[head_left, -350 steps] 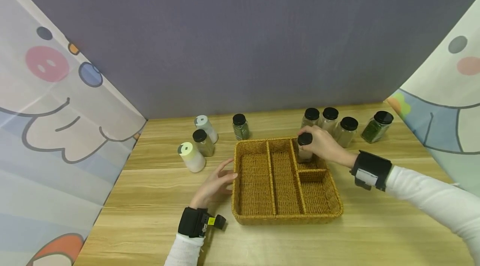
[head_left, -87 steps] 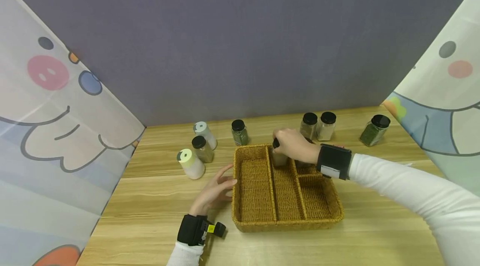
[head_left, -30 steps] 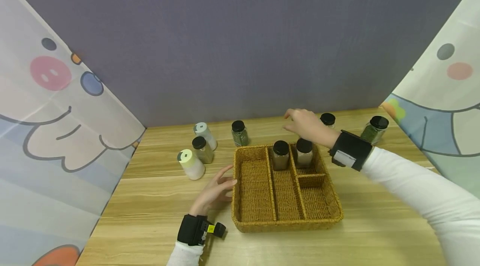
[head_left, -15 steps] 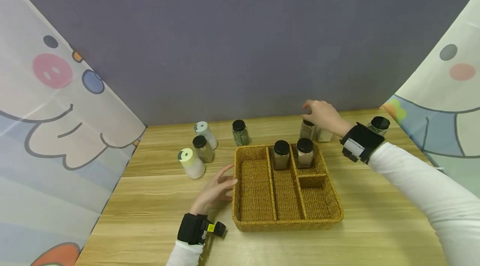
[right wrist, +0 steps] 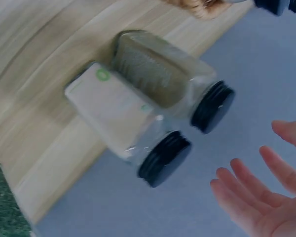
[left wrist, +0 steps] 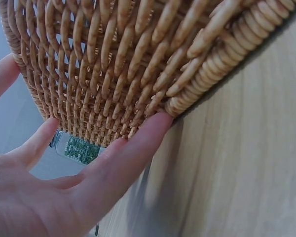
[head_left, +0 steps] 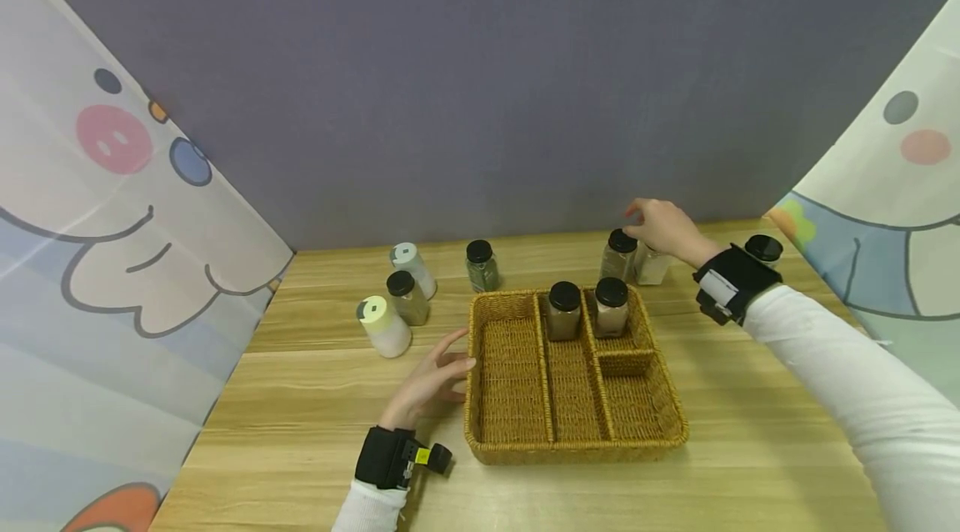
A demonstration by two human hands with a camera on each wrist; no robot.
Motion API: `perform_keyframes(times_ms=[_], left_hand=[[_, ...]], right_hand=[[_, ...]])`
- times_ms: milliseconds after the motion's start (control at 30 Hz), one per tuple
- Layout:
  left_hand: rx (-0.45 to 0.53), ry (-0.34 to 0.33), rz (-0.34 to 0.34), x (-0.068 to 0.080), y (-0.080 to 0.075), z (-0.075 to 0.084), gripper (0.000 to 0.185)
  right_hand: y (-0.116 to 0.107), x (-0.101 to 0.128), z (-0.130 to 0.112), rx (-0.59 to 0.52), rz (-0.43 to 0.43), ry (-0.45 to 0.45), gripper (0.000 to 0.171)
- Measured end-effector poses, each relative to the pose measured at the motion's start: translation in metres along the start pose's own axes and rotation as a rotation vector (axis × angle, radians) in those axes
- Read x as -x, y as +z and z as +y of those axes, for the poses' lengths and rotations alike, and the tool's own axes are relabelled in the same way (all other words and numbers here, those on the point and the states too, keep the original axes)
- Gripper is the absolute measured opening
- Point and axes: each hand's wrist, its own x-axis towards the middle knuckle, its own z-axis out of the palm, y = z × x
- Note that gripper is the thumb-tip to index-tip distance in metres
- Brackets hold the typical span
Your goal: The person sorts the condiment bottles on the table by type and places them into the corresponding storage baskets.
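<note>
A woven basket point(head_left: 510, 365) with several compartments sits mid-table. Two black-lidded jars of brown powder point(head_left: 564, 312) point(head_left: 612, 308) stand in its far compartments. My left hand point(head_left: 437, 375) rests with straight fingers against the basket's left wall point(left wrist: 113, 74). My right hand point(head_left: 662, 225) hovers open behind the basket, over two more black-lidded jars point(head_left: 619, 255) point(head_left: 651, 267). In the right wrist view the hand point(right wrist: 266, 197) has its fingers spread and holds nothing. There the pale-filled jar point(right wrist: 118, 113) and the greyish one point(right wrist: 163, 74) stand side by side.
A green-filled jar point(head_left: 763, 248) stands at the far right behind my wrist. Another green jar point(head_left: 482, 265) stands behind the basket's left corner. Three more bottles point(head_left: 412, 263) point(head_left: 407, 297) point(head_left: 382, 325) stand at the left. Printed curtains close both sides; a grey wall closes the back.
My right hand let go of a jar in the basket's middle compartment, then moved back and right to hover over the two jars behind it. The left hand has stayed put.
</note>
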Motion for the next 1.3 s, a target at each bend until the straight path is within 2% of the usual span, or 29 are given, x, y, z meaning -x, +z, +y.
perform_keyframes(times_ms=[500, 833, 1300], left_hand=[[0.003, 0.005, -0.002, -0.003, 0.0, -0.003, 0.068], [0.001, 0.022, -0.018, 0.0, 0.003, 0.0, 0.07], [0.014, 0.014, -0.019, 0.002, 0.002, -0.001, 0.067]], right_hand=[[0.009, 0.0, 0.031, 0.015, 0.035, -0.04, 0.037], [0.016, 0.001, 0.045, 0.013, 0.026, -0.017, 0.041], [0.028, 0.005, 0.051, 0.013, 0.044, -0.006, 0.038]])
